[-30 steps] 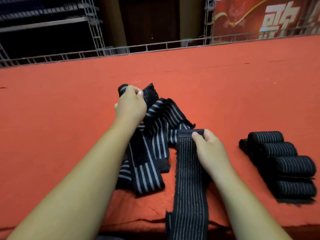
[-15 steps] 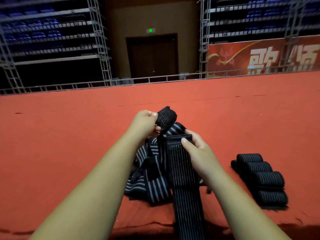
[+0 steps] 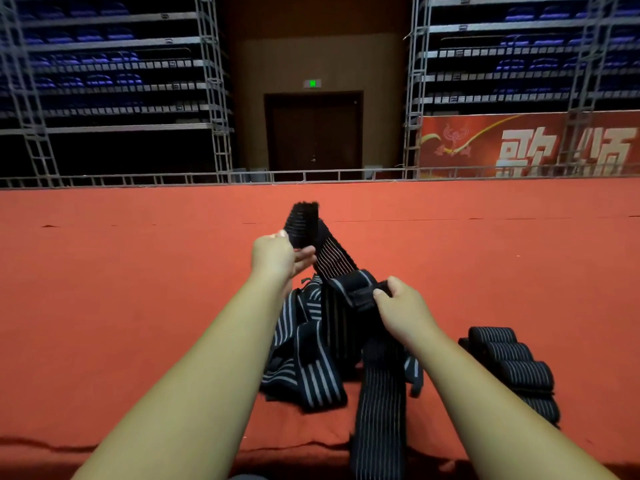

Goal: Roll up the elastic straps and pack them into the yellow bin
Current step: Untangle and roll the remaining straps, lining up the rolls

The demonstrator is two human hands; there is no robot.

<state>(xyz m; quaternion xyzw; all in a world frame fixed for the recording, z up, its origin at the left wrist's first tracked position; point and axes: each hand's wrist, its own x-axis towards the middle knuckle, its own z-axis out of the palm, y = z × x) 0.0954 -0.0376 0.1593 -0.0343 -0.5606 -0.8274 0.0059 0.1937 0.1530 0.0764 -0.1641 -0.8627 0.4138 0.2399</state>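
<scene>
A black elastic strap with thin white stripes (image 3: 334, 258) stretches between my hands above the red carpet. My left hand (image 3: 277, 256) pinches its raised far end, which sticks up past my fingers. My right hand (image 3: 398, 303) grips another strap's folded end (image 3: 363, 292), and its tail (image 3: 381, 410) hangs down toward me. Under both hands lies a loose pile of unrolled straps (image 3: 304, 368). To the right, several rolled straps (image 3: 512, 365) sit in a row. No yellow bin is in view.
The red carpet (image 3: 138, 289) spreads wide on both sides of the pile. Its near edge drops off just in front of me. A metal railing (image 3: 311, 175), scaffolding, a dark door and a red banner (image 3: 519, 147) stand beyond the far edge.
My left hand has lifted its strap end higher and away from me, drawing the strap out of the pile. My right hand shifted right with its strap end. The view tilted upward.
</scene>
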